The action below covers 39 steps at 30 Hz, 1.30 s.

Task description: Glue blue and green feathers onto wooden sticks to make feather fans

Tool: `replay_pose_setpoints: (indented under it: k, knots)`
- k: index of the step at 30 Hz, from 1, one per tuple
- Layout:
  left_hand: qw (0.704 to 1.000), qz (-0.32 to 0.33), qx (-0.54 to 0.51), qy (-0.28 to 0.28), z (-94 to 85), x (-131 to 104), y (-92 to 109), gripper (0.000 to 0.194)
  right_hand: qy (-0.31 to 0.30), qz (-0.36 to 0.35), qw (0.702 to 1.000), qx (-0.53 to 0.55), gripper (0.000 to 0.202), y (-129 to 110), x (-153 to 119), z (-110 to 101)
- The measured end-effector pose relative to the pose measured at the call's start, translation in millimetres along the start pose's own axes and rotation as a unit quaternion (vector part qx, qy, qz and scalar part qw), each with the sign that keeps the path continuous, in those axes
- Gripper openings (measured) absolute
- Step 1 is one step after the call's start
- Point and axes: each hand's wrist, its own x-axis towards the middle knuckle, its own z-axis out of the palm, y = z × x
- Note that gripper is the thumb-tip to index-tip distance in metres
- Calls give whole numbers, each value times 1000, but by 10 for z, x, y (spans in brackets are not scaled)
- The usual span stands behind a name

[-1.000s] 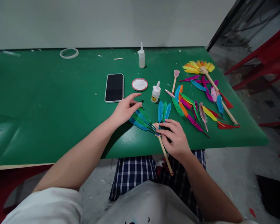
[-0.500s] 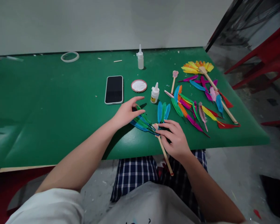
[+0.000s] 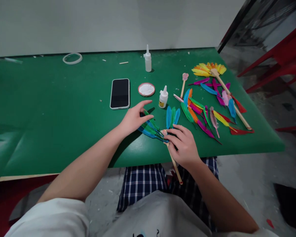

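A feather fan with blue and green feathers (image 3: 148, 129) lies at the front edge of the green table, its wooden handle (image 3: 175, 164) sticking out past the edge. My right hand (image 3: 184, 144) is closed on the fan's head, fingertips at the feather quills; the palm side is hidden. Over the left-hand feathers hovers my left hand (image 3: 133, 119), thumb and index finger stretched apart; whether it touches them I cannot tell. More blue and green feathers (image 3: 173, 117) spread from behind the head. Just beyond stands a small white glue bottle (image 3: 163, 98) with a yellow label.
A phone (image 3: 120, 93), a round disc with a white top (image 3: 146, 89) and a taller clear bottle (image 3: 148, 62) lie or stand farther back. On the right are loose coloured feathers (image 3: 192, 113), a yellow feather fan (image 3: 202, 69) and a small wooden stick (image 3: 183, 87). Red chairs (image 3: 281, 62) stand beyond.
My right hand has shifted slightly at the fan's head, its fingers a little higher and more to the left. My left hand stays nearly still. The whole view has moved slightly.
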Motion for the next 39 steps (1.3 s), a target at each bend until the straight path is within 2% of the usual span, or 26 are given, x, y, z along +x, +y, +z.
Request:
replay_pose_setpoints:
  k: [5, 11, 14, 17, 20, 28, 39]
  knots:
    - [1000, -7, -8, 22, 8, 0, 23, 48, 8, -7, 1000, -22, 24, -14, 4, 2]
    - [993, -37, -28, 107, -35, 28, -50, 45, 9, -7, 1000, -28, 25, -15, -12, 25]
    - [989, -50, -74, 121, -53, 43, -93, 42, 14, -9, 999, -27, 26, -13, -22, 36]
    - [989, -49, -84, 111, -56, 43, -92, 40, 14, -8, 1000, -27, 26, -12, -27, 37]
    - [994, -44, -50, 81, -53, 30, -56, 42, 9, -9, 1000, -25, 27, -13, -25, 30]
    - [1000, -9, -12, 5, -25, 14, 14, 54, -2, -4, 1000, -12, 30, -24, -29, 18]
    - [1000, -3, 10, -3, 7, 16, 12, 52, -4, -7, 999, -35, 28, -21, -25, 33]
